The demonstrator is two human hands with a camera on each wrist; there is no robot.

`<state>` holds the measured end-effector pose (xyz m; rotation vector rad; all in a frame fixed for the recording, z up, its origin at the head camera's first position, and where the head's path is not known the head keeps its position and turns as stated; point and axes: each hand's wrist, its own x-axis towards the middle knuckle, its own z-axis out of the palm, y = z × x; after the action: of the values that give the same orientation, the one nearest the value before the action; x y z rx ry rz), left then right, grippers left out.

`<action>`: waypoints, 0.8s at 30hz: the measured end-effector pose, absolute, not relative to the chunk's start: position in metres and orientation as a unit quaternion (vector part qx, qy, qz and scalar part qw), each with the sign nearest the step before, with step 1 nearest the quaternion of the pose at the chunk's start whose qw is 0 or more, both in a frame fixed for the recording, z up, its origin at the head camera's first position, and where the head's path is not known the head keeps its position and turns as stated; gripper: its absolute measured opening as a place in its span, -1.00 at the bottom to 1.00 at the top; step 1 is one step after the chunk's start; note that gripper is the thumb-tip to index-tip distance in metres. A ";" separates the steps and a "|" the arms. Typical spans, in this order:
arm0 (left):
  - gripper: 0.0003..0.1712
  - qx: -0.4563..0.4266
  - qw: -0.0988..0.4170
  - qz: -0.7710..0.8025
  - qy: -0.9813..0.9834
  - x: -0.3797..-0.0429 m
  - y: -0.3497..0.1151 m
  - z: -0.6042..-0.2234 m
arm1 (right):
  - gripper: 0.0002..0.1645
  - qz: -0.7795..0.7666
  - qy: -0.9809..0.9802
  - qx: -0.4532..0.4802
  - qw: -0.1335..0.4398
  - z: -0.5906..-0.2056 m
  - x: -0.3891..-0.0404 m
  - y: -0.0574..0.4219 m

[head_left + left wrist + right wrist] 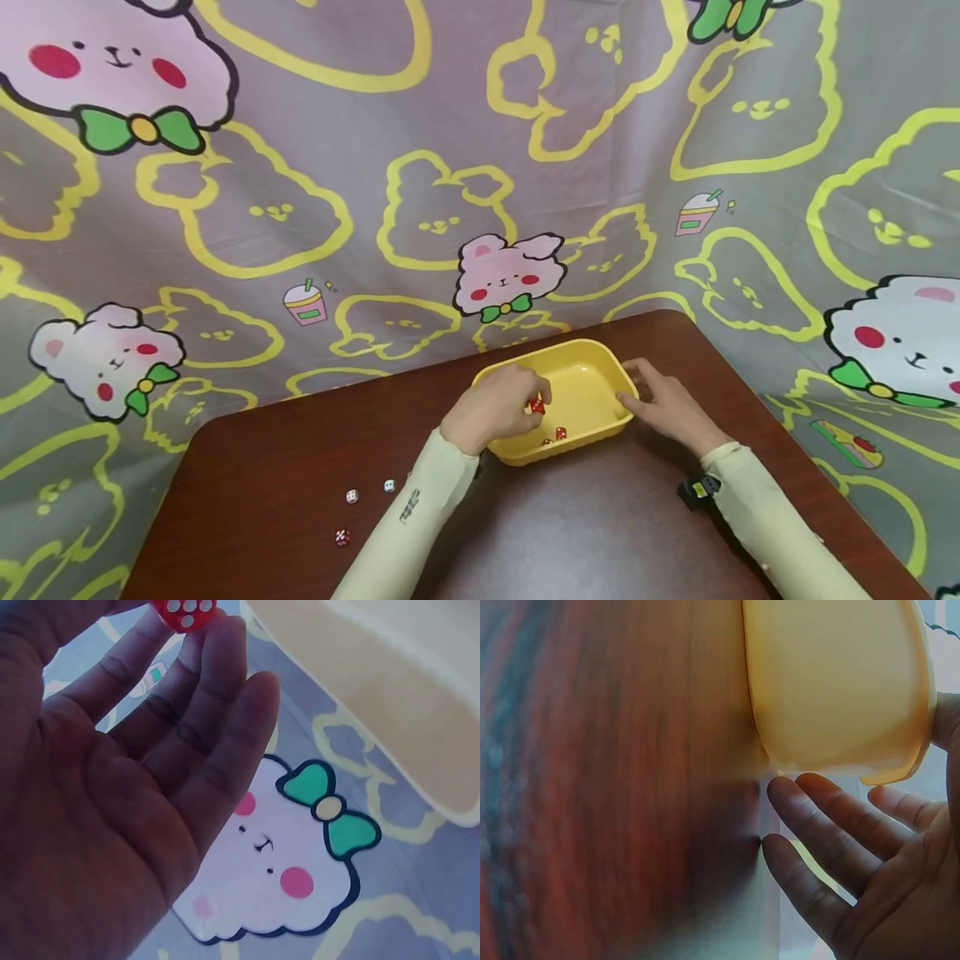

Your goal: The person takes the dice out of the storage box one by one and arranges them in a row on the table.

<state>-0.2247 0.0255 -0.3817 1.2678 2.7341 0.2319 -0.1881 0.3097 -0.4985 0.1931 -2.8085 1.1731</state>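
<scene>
My left hand (504,407) is over the left side of a yellow plastic tub (564,454). Between its thumb and fingertips it pinches a red die (187,609) with white dots; the other fingers spread loosely in the left wrist view. Inside the tub, near its front wall, lie a red die (561,433) and another small one (547,443), partly hidden by the wall. At the tub's right end my right hand (673,410) holds the rim, thumb over the edge and fingers along the outside. Those fingers look fairly straight in the right wrist view.
On the dark wooden table (277,467), left of the tub, sit two white dice (352,496) and a red die (342,537). A patterned cloth (420,333) hangs behind the table and at its sides. The left forearm reaches across near the loose dice.
</scene>
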 end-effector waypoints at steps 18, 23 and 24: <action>-0.81 0.365 0.061 0.104 0.923 -0.204 -0.022 -0.378 | -0.42 0.383 -0.921 0.058 0.040 -0.498 -0.188 0.308; -0.79 0.354 0.060 0.118 0.926 -0.199 -0.037 -0.381 | -0.42 0.388 -0.919 0.060 0.040 -0.498 -0.188 0.309; -0.78 0.351 0.061 0.120 0.927 -0.198 -0.040 -0.382 | -0.42 0.388 -0.919 0.061 0.041 -0.498 -0.187 0.309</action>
<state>-0.1983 -0.0402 -0.3816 1.0620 2.8041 0.3638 -0.1874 0.3092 -0.4981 0.1868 -2.8133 1.1891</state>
